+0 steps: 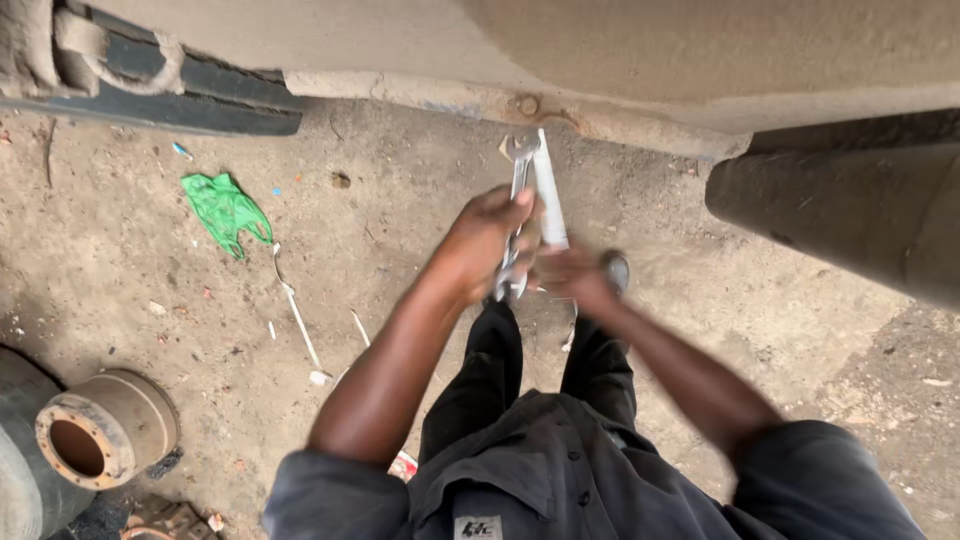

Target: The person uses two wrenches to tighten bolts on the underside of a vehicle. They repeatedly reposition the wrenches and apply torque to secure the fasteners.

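in the head view, the person's left hand (483, 243) is closed around the shaft of a steel open-ended spanner (518, 195), whose forked head sticks up past the fingers toward the lower edge of the vehicle body (620, 120), while its other end shows just below the palm. the right hand (575, 278) is blurred but is curled around the lower end of a pale, flat bar-like tool (550, 195), which rises just beside the spanner, the two nearly parallel and almost touching near their tops. both hands sit close together, the right one slightly lower and nearer the person's dark trousers (540, 370). counted: one spanner, one pale tool, two hands, one in each grip. all of this hangs over the dirt ground (760, 310), roughly at its middle below the vehicle's edge. toward the upper left of the ground lies one crumpled green plastic bag (225, 210), well apart from the hands, with a thin white strip (297, 315) between it and the left forearm. at the lower left corner rests one rusty brake drum (100, 430), its open mouth facing outward. a dusty tyre (850, 215) fills the right edge.
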